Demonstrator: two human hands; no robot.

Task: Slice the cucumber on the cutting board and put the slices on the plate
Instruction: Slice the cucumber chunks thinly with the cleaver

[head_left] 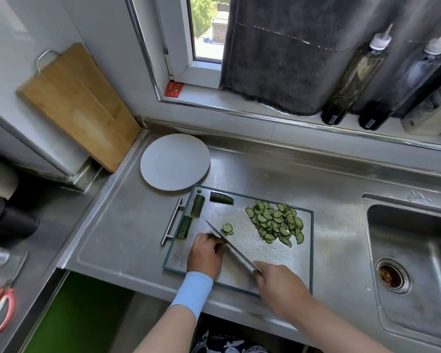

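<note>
Steel counter [117, 225] under a window, and I am slicing cucumber on the cutting board [265, 253].
The white plate [175, 161] sits far left, just beyond the board. Three cucumber chunks [197, 205] lie along the board's left and far edges. My left hand [206, 253] curls fingers-down against the blade; what it pins I cannot tell. The knife [233, 248] is gripped in my right hand [280, 286]. The cut slices [278, 222] are heaped far right.

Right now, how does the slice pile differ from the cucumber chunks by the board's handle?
The slice pile is thin pale half-rounds heaped together; the cucumber chunks are thick, dark-skinned lengths lying apart. The pile sits on the board's right side, the chunks along its left and far edge. Both lie on the cutting board, neither on the plate.
</note>
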